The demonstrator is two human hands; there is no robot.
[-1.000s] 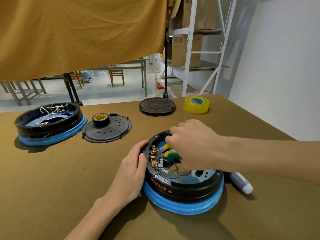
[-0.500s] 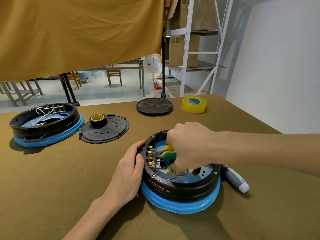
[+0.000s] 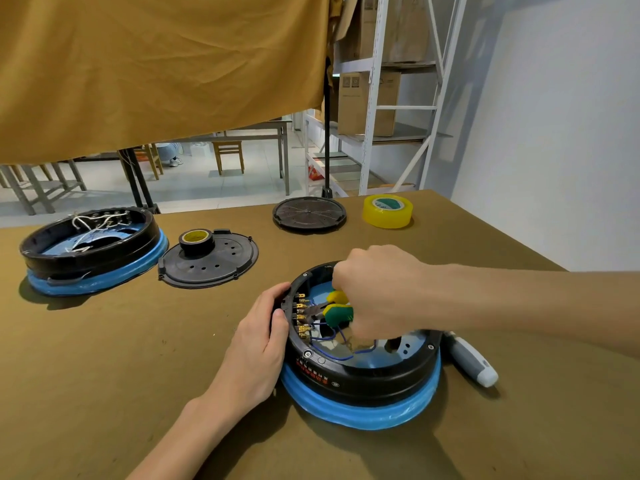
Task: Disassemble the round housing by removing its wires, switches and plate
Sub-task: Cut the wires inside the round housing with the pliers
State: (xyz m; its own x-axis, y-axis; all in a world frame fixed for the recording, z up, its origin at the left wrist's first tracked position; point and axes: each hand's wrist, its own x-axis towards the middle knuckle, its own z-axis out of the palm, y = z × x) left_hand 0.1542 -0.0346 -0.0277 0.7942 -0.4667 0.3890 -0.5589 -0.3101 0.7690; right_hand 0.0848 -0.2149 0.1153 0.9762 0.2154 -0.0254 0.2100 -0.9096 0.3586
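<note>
housing: the round housing (image 3: 363, 368), black on a blue base, sits on the brown table (image 3: 104, 375), near the person and right of centre, open side up.
left hand: the left hand (image 3: 258, 344) grips the housing's left rim, thumb on top of the edge, fingers curled against the outer wall.
right hand: the right hand (image 3: 377, 289) is fisted round the yellow and green handles of a pair of pliers (image 3: 334, 308), held over the inside of the housing.
pliers: the tips point left at the row of brass terminals (image 3: 301, 315) on the inner wall; whether they grip one, i cannot tell.
wires: blue wires (image 3: 332, 344) loop across the housing floor below the pliers.
beside the housing: a grey and white tool (image 3: 471, 362) lies on the table just right of it.
far left: a second housing (image 3: 90, 251) with white wires inside.
middle: a black plate (image 3: 211, 265) with a roll of black tape (image 3: 195, 240) on it.
back: a black disc (image 3: 309, 213) and a roll of yellow tape (image 3: 388, 211), near each other.
</note>
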